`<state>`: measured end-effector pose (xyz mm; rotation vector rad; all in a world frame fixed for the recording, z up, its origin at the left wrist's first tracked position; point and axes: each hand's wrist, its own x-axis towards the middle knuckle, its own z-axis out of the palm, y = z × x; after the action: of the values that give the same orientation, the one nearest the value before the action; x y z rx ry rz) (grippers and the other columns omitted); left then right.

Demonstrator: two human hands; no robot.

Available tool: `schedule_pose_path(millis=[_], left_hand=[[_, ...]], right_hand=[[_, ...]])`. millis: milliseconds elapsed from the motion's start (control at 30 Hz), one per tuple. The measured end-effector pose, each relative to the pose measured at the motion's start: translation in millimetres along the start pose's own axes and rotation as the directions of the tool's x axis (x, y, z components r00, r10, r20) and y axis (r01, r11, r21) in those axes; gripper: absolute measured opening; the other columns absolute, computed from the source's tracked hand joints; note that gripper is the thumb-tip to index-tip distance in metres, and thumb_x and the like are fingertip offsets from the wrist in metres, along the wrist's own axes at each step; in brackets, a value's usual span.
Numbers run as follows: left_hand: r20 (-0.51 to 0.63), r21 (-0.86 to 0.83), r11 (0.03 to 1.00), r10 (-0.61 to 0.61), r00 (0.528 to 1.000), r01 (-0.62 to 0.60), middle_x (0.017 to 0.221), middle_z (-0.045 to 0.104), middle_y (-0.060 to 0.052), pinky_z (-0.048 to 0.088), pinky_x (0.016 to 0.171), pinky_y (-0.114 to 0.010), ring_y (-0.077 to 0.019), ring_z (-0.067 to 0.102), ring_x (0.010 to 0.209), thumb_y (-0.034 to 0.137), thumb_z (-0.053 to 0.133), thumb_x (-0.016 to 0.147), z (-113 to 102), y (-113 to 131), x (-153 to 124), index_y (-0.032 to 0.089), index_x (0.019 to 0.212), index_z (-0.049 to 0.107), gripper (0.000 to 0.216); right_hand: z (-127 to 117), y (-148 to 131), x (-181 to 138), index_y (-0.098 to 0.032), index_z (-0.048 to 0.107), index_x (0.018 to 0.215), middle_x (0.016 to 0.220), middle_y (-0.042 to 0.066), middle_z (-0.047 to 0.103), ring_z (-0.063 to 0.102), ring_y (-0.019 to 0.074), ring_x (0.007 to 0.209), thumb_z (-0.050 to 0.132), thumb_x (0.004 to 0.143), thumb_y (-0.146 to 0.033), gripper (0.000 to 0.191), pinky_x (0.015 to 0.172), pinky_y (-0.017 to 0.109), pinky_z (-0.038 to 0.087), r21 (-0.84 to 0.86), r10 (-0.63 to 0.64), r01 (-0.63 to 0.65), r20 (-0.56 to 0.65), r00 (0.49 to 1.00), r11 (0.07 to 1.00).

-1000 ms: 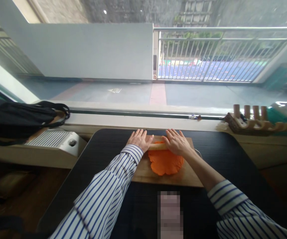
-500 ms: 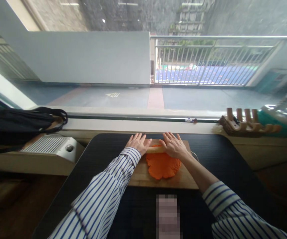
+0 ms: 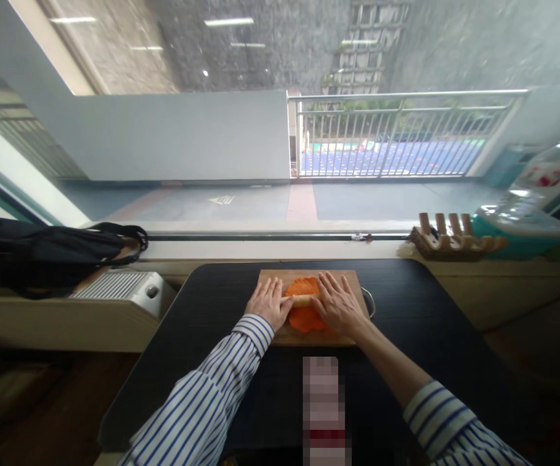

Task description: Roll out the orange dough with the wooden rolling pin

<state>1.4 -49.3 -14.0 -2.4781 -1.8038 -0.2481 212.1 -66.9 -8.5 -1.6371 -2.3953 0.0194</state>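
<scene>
A flat sheet of orange dough (image 3: 306, 317) lies on a wooden board (image 3: 270, 279) on the black table (image 3: 212, 304). A pale wooden rolling pin (image 3: 303, 300) lies across the middle of the dough. My left hand (image 3: 267, 301) lies flat on the pin's left end, fingers stretched out. My right hand (image 3: 336, 303) presses flat on the right end, fingers spread. Both palms hide the ends of the pin.
A black bag (image 3: 42, 252) lies on the ledge at the left, above a white heater (image 3: 125, 286). A wooden rack with pegs (image 3: 447, 238) and a teal-lidded container (image 3: 522, 223) stand at the back right. A window runs behind the table.
Both hands have drawn the rolling pin from the dough's far edge back toward me, to the middle of the dough. The view has tilted up and pulled back.
</scene>
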Motion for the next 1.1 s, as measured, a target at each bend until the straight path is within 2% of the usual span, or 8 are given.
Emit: schedule_pose_path(millis=[233, 433, 600, 733, 867, 1000, 1100], left_hand=[[-0.143, -0.002, 0.980, 0.199, 0.970, -0.201, 0.133, 0.053, -0.019, 0.039, 0.104, -0.047, -0.0281, 0.047, 0.126, 0.053, 0.028, 0.093, 9.2, -13.2, -29.4, 0.009, 0.125, 0.056, 0.061], [-0.120, -0.055, 0.965, 0.250, 0.961, -0.258, 0.121, 0.064, -0.012, 0.044, 0.099, -0.048, -0.0256, 0.057, 0.116, 0.046, 0.038, 0.093, 3.3, -26.0, -30.6, 0.018, 0.107, 0.066, 0.042], [-0.147, -0.113, 0.945, 0.289, 0.946, -0.306, 0.117, 0.066, -0.011, 0.043, 0.100, -0.046, -0.0233, 0.059, 0.113, 0.044, 0.044, 0.091, -7.1, -19.6, -22.3, 0.020, 0.103, 0.066, 0.034], [-0.143, -0.145, 0.945, 0.273, 0.951, -0.293, 0.117, 0.066, -0.011, 0.045, 0.099, -0.043, -0.0229, 0.060, 0.112, 0.045, 0.044, 0.091, -4.8, -6.4, -5.2, 0.020, 0.105, 0.065, 0.035], [-0.175, -0.107, 0.962, 0.229, 0.958, -0.249, 0.115, 0.067, -0.013, 0.047, 0.097, -0.043, -0.0253, 0.061, 0.110, 0.045, 0.047, 0.090, 12.9, 2.8, 11.7, 0.017, 0.103, 0.066, 0.037], [-0.180, -0.056, 0.959, 0.263, 0.948, -0.277, 0.125, 0.061, -0.014, 0.044, 0.100, -0.046, -0.0272, 0.055, 0.118, 0.045, 0.038, 0.093, 25.7, 4.2, 15.3, 0.015, 0.112, 0.064, 0.045], [-0.205, -0.038, 0.960, 0.266, 0.942, -0.279, 0.132, 0.055, -0.016, 0.039, 0.103, -0.049, -0.0289, 0.048, 0.125, 0.049, 0.030, 0.094, 26.1, 4.4, 14.4, 0.012, 0.127, 0.055, 0.056]], right_hand=[[-5.4, -0.9, -28.6, -0.014, 0.040, 0.140, 0.146, 0.013, 0.038, 0.025, 0.0235, 0.139, 0.032, 0.096, -0.045, 0.054, 0.114, 0.048, 0.019, 0.072, -0.081, 0.081, 0.001, 0.997, 0.994], [-12.0, 6.2, -30.4, -0.019, 0.053, 0.127, 0.136, 0.009, 0.053, 0.035, 0.0234, 0.134, 0.043, 0.095, -0.033, 0.036, 0.111, 0.047, 0.026, 0.136, -0.140, 0.141, -0.017, 0.990, 0.981], [-18.3, 24.6, -23.3, -0.028, 0.057, 0.120, 0.126, 0.004, 0.061, 0.042, 0.0205, 0.130, 0.046, 0.094, -0.031, 0.028, 0.111, 0.050, 0.026, 0.169, -0.195, 0.201, -0.053, 0.979, 0.965], [-23.4, 49.6, -10.3, -0.029, 0.057, 0.121, 0.126, 0.004, 0.061, 0.042, 0.0222, 0.130, 0.049, 0.093, -0.034, 0.030, 0.110, 0.052, 0.026, 0.156, -0.199, 0.202, -0.039, 0.979, 0.967], [-22.7, 67.9, 2.0, -0.030, 0.057, 0.122, 0.127, 0.004, 0.060, 0.041, 0.0236, 0.131, 0.048, 0.093, -0.033, 0.030, 0.110, 0.053, 0.026, 0.168, -0.189, 0.181, 0.030, 0.982, 0.969], [-16.5, 69.1, 6.8, -0.025, 0.057, 0.123, 0.135, 0.007, 0.054, 0.037, 0.0252, 0.133, 0.046, 0.093, -0.039, 0.035, 0.109, 0.052, 0.027, 0.187, -0.177, 0.164, 0.054, 0.983, 0.968], [-10.9, 63.2, 10.7, -0.018, 0.053, 0.128, 0.141, 0.010, 0.046, 0.029, 0.0263, 0.137, 0.036, 0.095, -0.046, 0.046, 0.110, 0.052, 0.025, 0.176, -0.094, 0.082, 0.060, 0.994, 0.981]])
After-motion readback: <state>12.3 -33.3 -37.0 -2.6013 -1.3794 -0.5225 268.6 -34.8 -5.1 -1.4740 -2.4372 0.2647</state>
